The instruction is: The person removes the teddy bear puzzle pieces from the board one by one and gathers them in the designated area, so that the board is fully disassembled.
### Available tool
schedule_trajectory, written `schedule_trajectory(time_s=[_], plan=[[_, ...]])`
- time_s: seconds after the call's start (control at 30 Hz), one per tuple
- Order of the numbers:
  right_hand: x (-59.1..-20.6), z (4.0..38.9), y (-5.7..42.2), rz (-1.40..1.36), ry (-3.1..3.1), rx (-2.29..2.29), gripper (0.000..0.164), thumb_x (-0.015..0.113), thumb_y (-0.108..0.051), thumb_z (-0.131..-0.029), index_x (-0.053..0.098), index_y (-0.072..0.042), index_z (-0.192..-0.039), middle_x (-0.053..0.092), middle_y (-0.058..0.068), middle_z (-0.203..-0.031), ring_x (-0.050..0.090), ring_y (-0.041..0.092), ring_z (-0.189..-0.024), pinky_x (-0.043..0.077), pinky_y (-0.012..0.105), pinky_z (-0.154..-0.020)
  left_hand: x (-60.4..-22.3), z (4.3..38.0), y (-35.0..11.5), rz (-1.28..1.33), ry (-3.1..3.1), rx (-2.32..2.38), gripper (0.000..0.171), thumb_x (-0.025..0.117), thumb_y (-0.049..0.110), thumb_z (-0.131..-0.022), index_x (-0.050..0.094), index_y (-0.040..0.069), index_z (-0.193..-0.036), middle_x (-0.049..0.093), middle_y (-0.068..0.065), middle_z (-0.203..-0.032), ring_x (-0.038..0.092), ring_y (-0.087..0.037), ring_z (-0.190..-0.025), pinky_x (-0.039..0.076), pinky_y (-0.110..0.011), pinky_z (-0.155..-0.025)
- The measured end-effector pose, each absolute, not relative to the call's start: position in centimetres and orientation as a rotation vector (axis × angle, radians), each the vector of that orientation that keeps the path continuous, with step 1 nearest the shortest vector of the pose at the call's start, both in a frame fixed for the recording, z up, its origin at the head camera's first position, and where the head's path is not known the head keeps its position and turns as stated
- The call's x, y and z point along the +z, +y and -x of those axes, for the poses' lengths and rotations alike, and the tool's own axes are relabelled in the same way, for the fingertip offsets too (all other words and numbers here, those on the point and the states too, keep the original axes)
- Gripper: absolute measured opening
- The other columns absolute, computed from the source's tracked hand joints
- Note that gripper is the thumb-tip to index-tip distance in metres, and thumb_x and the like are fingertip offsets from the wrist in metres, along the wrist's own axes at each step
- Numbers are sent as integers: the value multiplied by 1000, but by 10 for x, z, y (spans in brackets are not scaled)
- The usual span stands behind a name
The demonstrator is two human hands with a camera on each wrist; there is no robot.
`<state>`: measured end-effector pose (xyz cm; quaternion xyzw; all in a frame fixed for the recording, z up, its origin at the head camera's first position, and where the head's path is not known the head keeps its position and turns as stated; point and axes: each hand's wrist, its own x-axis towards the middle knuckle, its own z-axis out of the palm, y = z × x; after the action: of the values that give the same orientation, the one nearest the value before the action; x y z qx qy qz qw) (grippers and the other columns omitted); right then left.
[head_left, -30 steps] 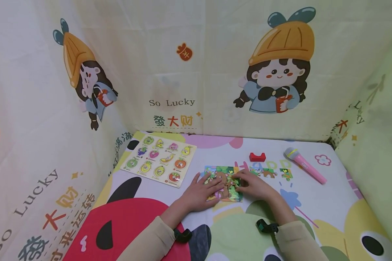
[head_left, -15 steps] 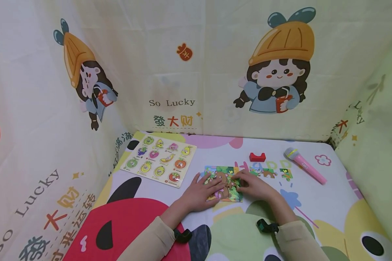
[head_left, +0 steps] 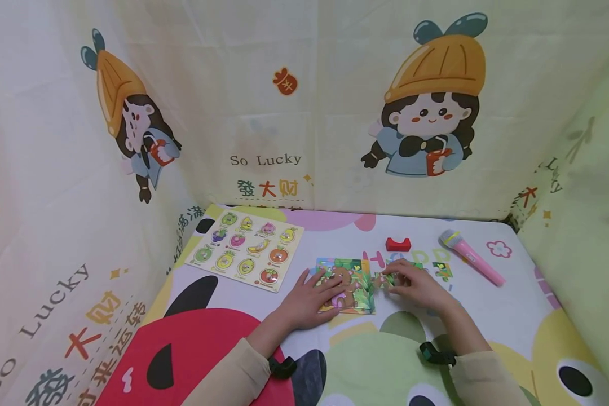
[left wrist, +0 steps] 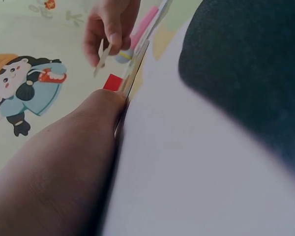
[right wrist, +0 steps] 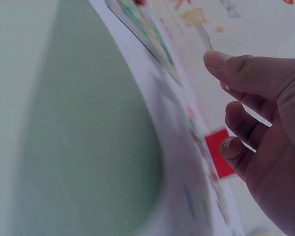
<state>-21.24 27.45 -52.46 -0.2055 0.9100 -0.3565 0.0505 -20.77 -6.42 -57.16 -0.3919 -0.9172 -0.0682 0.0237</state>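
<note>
On the worktop (head_left: 355, 239), nearest us, we see the left hand (head_left: 307, 300) lying over the bear puzzle (head_left: 357, 287), fingers extended and apart, presumably to steady it. Just beside that puzzle, the right hand's (head_left: 420, 288) grip is clamped on a puzzle piece (head_left: 382, 280), a pinch we judge suited to something thin. Beyond, we note loose pieces (head_left: 442, 271), seemingly placed within reach, then a red block (head_left: 398, 245) and pink microphone (head_left: 473, 258).

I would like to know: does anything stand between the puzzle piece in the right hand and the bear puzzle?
Nothing visible stands between them. The right hand pinches the puzzle piece beside the right edge of the bear puzzle; the left hand rests on its left side.
</note>
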Motion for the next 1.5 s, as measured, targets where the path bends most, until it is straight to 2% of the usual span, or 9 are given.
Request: schedule_trajectory(time_s=[0.23,0.33,0.47,0.77,0.93,1.27,1.5], plan=[[-523,206,315,564,2781,-1137,41,77,-16,-85,65,-20,-124,55,2,-117,49,14,-81,44,23,-64,-575,209,-69,1215,-2834,-271,61,37,65,-97,23,47,-154,23,17,-163,20,-25,-153,14,-62,-120],[-523,202,330,587,2798,-1131,43,76,-14,-86,64,-16,-127,56,3,-117,49,10,-79,45,23,-64,-575,210,-71,1211,-2843,-287,60,37,64,-98,24,47,-154,22,18,-163,19,-24,-153,13,-62,-120],[-523,195,350,620,2848,-1115,40,76,-12,-86,64,-11,-124,56,8,-119,49,5,-76,44,22,-63,-576,210,-73,1202,-2856,-292,59,37,63,-98,24,47,-154,20,20,-163,18,-24,-153,11,-61,-121],[-529,181,389,508,2865,-1106,35,74,-14,-88,63,-13,-122,55,6,-111,46,6,-77,40,22,-62,-573,206,-75,1186,-2849,-253,62,43,63,-97,26,46,-154,25,18,-162,24,-27,-151,17,-60,-120],[-533,179,401,455,2871,-1087,33,73,-15,-89,63,-12,-120,57,3,-102,45,7,-73,37,23,-61,-573,206,-74,1172,-2851,-241,61,43,63,-96,26,47,-153,25,19,-162,24,-26,-151,18,-58,-120],[-536,178,411,483,2827,-1133,28,72,-10,-89,64,-9,-116,59,5,-104,47,9,-71,39,22,-61,-576,207,-72,1178,-2833,-255,60,42,64,-97,29,47,-152,26,19,-161,25,-25,-151,18,-57,-121],[-538,178,414,541,2782,-1137,26,71,-7,-89,64,-12,-113,60,8,-110,48,8,-74,39,21,-64,-576,206,-72,1177,-2823,-253,61,42,65,-96,29,46,-152,26,20,-161,26,-25,-150,19,-57,-120]])
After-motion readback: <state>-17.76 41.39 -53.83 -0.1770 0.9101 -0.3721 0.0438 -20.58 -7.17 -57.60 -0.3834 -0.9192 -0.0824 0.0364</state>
